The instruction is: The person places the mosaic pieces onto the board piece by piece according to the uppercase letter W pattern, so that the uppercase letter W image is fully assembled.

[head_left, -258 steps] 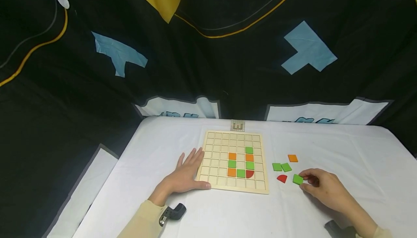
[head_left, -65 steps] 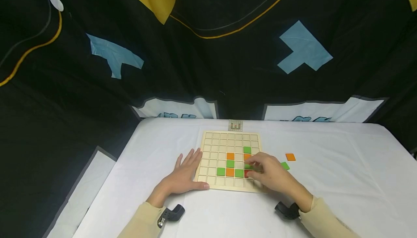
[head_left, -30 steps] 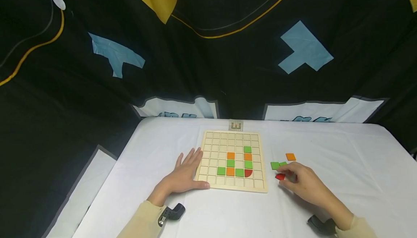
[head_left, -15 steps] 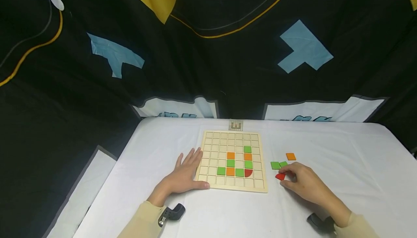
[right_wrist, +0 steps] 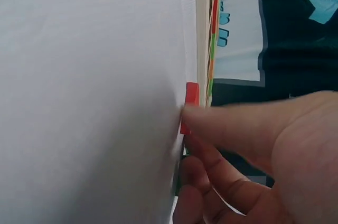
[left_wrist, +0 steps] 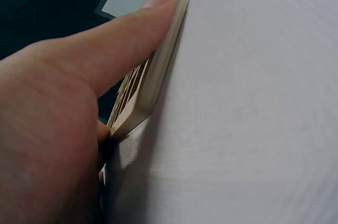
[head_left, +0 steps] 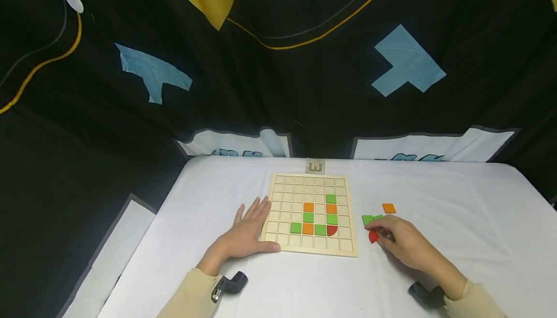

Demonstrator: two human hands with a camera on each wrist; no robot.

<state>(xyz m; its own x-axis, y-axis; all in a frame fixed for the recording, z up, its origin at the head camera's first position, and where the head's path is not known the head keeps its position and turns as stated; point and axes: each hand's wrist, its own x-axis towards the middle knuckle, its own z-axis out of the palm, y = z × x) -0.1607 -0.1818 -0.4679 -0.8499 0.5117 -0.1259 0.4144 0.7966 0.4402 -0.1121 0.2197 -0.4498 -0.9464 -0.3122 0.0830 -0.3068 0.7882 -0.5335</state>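
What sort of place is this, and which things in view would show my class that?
Probably a makeshift recording or test space, seemingly indoors: a black backdrop with blue and yellow shapes hangs behind a white-covered table, and small black devices sit at both wrists.

Board [head_left: 285, 202] on table [head_left: 304, 284]. Tiles [head_left: 308, 229] in board squares, middle and right, four side by side in second row from front. Small card [head_left: 315, 166] just behind board. Left hand [head_left: 245, 236] at board's left edge. Right of board, loose tiles [head_left: 388, 208]; in front of them, pinched tile [head_left: 373, 236] in right hand [head_left: 405, 241]. Curtain [head_left: 278, 95] behind table.
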